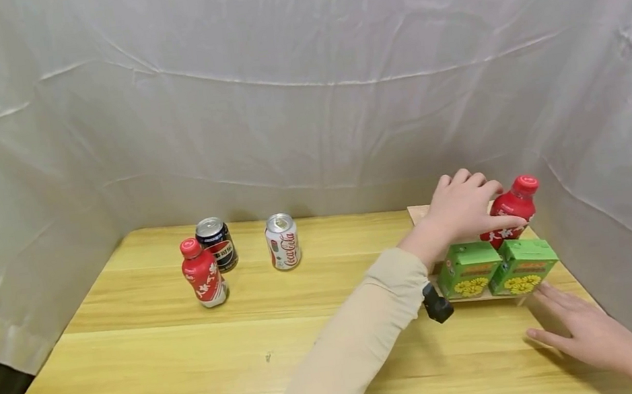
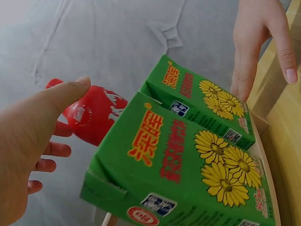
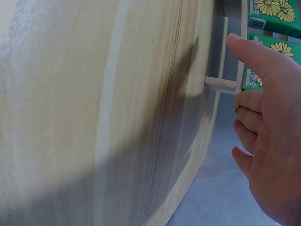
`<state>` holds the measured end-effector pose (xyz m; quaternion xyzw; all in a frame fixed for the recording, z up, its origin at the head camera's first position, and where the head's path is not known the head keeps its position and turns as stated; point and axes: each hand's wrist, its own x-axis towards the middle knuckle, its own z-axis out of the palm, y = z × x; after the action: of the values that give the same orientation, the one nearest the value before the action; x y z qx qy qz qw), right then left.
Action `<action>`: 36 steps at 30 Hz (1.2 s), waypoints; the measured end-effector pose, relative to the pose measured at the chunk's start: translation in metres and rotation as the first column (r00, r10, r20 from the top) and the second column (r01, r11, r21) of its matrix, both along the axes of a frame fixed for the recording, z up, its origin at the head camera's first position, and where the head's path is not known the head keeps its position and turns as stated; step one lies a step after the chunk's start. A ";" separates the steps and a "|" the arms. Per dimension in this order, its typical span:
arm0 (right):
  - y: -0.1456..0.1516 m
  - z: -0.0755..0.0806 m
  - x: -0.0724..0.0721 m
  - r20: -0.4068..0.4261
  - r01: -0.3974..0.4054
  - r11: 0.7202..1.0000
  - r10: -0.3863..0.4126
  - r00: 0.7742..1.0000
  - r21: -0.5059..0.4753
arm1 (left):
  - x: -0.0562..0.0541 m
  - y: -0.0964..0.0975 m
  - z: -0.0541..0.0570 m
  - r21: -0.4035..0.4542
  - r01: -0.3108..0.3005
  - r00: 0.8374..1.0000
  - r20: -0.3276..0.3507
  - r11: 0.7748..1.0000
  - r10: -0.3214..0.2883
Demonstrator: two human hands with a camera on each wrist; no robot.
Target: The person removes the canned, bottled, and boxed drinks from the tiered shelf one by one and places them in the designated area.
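Note:
A red bottle [image 1: 514, 205] stands at the right, behind two green drink cartons [image 1: 469, 270] with yellow flowers on them. My left hand [image 1: 464, 207] is spread at the bottle's side: the thumb lies across its front and the index fingertip is close to its neck. In the left wrist view, the other fingers stay apart from the red bottle [image 2: 91, 115]. The cartons sit on a pale wooden rack [image 3: 221, 84]. My right hand [image 1: 588, 327] has its fingertips at the rack's near right corner, thumb held away from the fingers.
Farther left stand a second red bottle [image 1: 204, 275], a black can [image 1: 217, 243] and a white Coca-Cola can [image 1: 282, 241]. Grey cloth [image 1: 306, 125] hangs behind the wooden table [image 1: 195, 372] and along both sides. A small black device [image 1: 438, 304] is at my left wrist.

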<state>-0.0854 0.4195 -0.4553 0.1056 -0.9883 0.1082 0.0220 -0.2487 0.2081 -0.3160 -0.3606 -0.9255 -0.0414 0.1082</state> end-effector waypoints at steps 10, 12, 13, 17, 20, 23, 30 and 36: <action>-0.003 0.004 -0.001 0.009 0.003 1.000 -0.003 1.000 -0.006 | -0.003 0.013 -0.007 -0.003 -0.035 0.999 0.032 0.999 0.035; -0.003 0.004 -0.001 0.009 0.005 1.000 -0.005 1.000 -0.004 | -0.003 0.014 -0.007 0.000 -0.038 0.998 0.041 0.999 0.038; -0.003 0.004 -0.001 0.013 0.006 1.000 -0.006 1.000 -0.004 | -0.003 0.015 -0.007 0.002 -0.039 0.998 0.045 0.999 0.039; -0.003 0.004 0.000 0.026 0.007 1.000 -0.006 1.000 -0.011 | -0.002 0.016 -0.008 0.005 -0.034 0.998 0.058 0.999 0.034; -0.004 0.003 0.000 0.034 0.006 1.000 -0.006 0.999 -0.013 | -0.002 0.017 -0.010 0.004 -0.028 0.997 0.070 1.000 0.028; -0.003 0.002 0.001 0.031 0.008 1.000 -0.008 0.999 -0.006 | -0.001 0.017 -0.010 0.001 -0.022 0.997 0.076 1.000 0.022; -0.001 0.002 0.001 -0.003 -0.001 1.000 0.001 1.000 0.009 | 0.000 0.019 -0.008 -0.002 -0.022 0.998 0.052 1.000 0.022; -0.001 0.002 0.000 -0.004 -0.007 1.000 0.007 1.000 0.012 | 0.001 0.019 -0.008 -0.014 -0.027 0.999 0.021 1.000 0.027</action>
<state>-0.0850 0.4182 -0.4531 0.1092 -0.9885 0.1020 0.0229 -0.2474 0.2269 -0.3243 -0.3485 -0.9316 -0.0372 0.0965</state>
